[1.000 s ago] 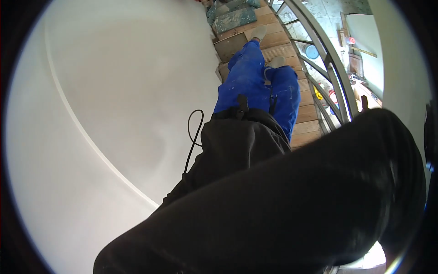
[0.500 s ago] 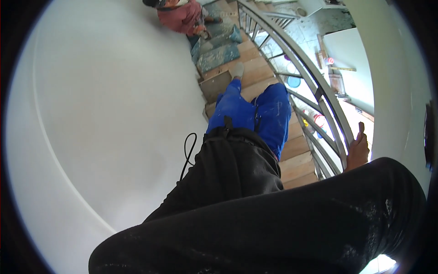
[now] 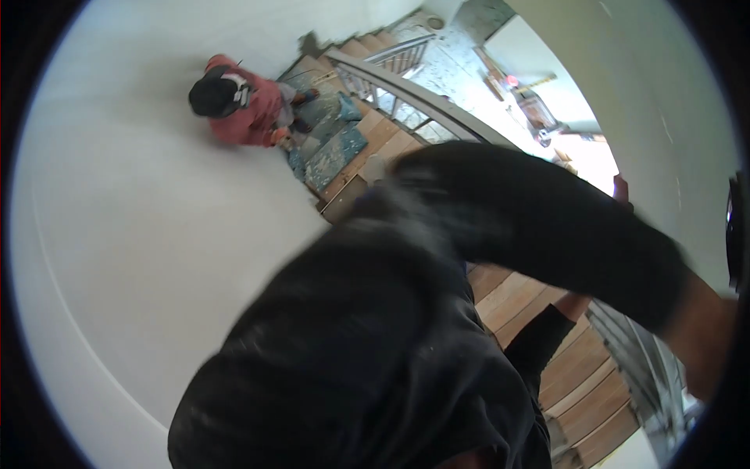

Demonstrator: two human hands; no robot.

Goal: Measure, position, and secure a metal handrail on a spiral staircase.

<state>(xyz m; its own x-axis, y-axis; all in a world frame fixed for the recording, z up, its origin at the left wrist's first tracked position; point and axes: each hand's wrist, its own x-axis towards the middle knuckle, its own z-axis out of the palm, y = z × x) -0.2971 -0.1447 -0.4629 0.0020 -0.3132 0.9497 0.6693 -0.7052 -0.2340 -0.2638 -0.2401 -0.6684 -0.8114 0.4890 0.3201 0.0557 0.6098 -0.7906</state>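
My left arm, in a paint-flecked black sleeve [image 3: 539, 227], bends across my body toward the right. Its bare left hand [image 3: 709, 344] is smeared at the right rim, so its fingers cannot be made out. Below that forearm comes my right sleeve [image 3: 539, 336] with a bare wrist [image 3: 574, 305]. My right hand [image 3: 623, 194] is mostly hidden behind the left forearm; only a small reddish-brown tip shows above it, beside the stair railing. What either hand holds, if anything, does not show.
Wooden stair treads [image 3: 578, 383] curve down beside a metal railing [image 3: 422, 102]. A smooth pale wall [image 3: 156, 258] rises on the left. Lower down, a co-worker in a red top and dark cap [image 3: 242, 109] stands by stained blue-green sheeting [image 3: 336, 156]. Boards and clutter lie on the floor below.
My left forearm has swung up across the view, covering my blue trousers and much of the railing. The view has turned, bringing the co-worker further in.
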